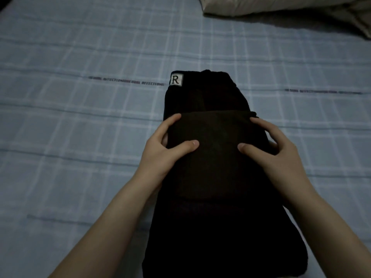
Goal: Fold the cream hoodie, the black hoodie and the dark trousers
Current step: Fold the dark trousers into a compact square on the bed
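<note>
– One black garment (210, 157), folded, lying in the middle of the bed sheet (80, 137). Hoodie or trousers?
– Too dark to tell.
– And the hands?
– The left hand (164, 149) grips the left edge of the upper folded flap, thumb on top, fingers curled round it. The right hand (277, 153) grips the right edge the same way.
– Any writing?
– A pale sewn patch (176, 79) at the garment's far left corner bears a single black "R". The sheet is blue-grey with a pale check. A dark printed line (128, 82) runs just left of the patch; it is blurred but seems to read "EQUAL AFFECTIONS", repeated.
– Farther out?
– Cream cloth (281, 7) is bunched at the far right, well apart from the garment. I cannot tell whether it is bedding or clothing.
</note>
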### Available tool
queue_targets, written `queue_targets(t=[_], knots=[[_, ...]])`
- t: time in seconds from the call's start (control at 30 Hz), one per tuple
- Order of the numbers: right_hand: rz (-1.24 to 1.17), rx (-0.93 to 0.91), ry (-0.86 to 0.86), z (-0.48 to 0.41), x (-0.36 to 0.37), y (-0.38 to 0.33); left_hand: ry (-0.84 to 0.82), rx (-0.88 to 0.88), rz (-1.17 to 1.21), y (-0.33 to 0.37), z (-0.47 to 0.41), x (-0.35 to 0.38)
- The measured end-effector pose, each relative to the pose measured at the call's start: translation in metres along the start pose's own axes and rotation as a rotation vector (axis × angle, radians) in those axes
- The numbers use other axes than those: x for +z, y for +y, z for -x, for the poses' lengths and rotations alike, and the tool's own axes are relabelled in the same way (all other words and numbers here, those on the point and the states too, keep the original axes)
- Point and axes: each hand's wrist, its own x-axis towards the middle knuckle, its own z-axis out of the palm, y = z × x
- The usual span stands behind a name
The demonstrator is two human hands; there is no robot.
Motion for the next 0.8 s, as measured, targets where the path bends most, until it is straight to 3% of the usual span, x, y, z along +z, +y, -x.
queue_targets(t=[0.07,0.2,0.4,0.47,0.53,0.6,0.67,0.8], knots=[[-0.064,0.007,0.004,-0.002,-0.001,-0.012,0.001,-0.014,0.067,0.008,-0.001,-0.005],[-0.052,0.051,0.034,-0.030,0.018,-0.014,0.066,0.038,-0.106,0.014,-0.028,-0.001],[-0.056,0.110,0.056,-0.053,0.021,-0.016,0.099,0.006,-0.098,0.007,-0.048,-0.001],[-0.271,0.159,0.040,-0.060,0.019,-0.019,0.102,-0.055,0.112,0.017,-0.050,-0.002],[-0.816,0.278,0.065,-0.068,0.019,-0.023,0.050,-0.189,0.597,0.032,-0.053,0.000],[-1.083,0.281,0.138,-0.075,0.024,-0.025,0.099,-0.193,0.919,0.032,-0.058,0.005],[-0.886,0.191,0.106,-0.075,0.034,-0.022,0.139,-0.105,0.798,0.025,-0.058,0.014],[0.388,-0.368,0.014,-0.065,0.029,0.006,0.086,0.322,-0.202,-0.007,-0.050,0.021]])
